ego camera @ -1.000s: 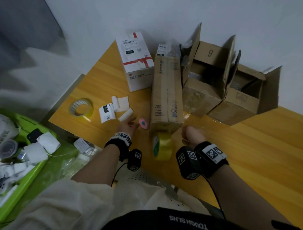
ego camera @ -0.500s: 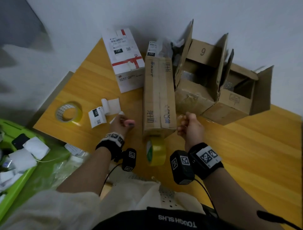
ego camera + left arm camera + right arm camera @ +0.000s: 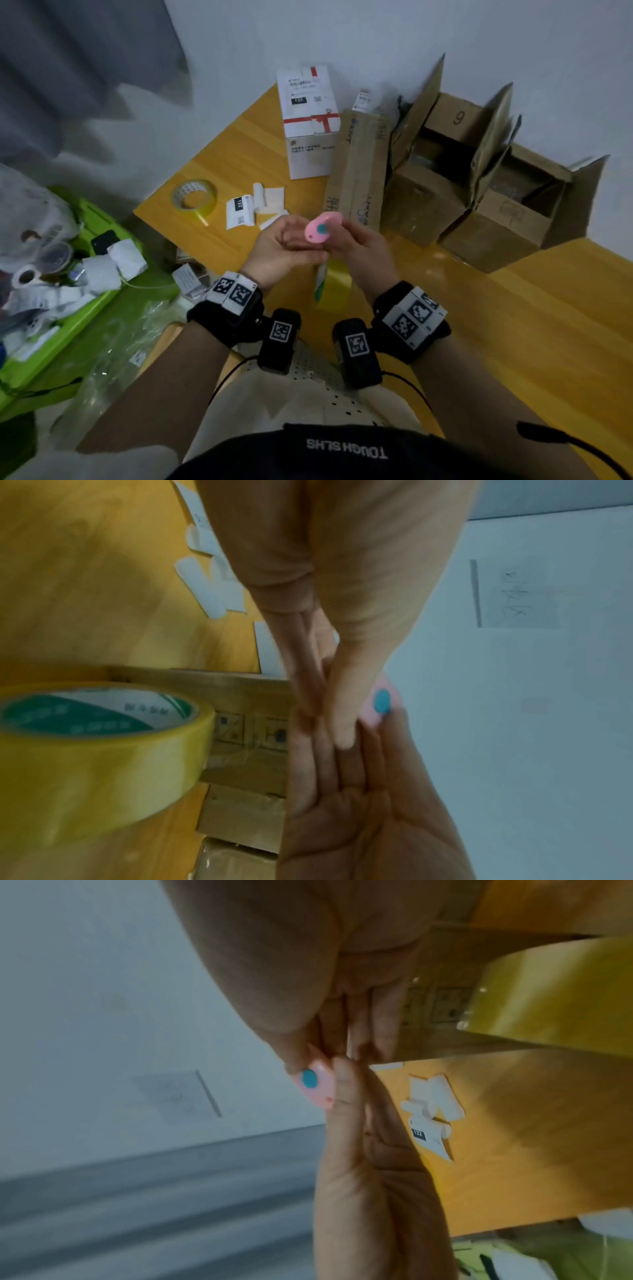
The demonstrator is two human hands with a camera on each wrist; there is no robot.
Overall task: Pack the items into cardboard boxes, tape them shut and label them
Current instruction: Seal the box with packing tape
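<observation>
Both hands meet in the air above the table's near edge, holding a small pink cutter with a teal button. My left hand pinches it from the left and my right hand pinches it from the right. The cutter shows between the thumbs in the right wrist view, and its teal button in the left wrist view. Below the hands a yellow tape roll stands on edge against the near end of a long closed cardboard box.
Two open cardboard boxes stand right of the long box. A white labelled box is at the back. A second tape roll and loose labels lie left. A green bin of clutter sits left of the table.
My left hand picked the pink cutter off the table and lifted it. My right hand came over from the long box's end and took hold of it too.
</observation>
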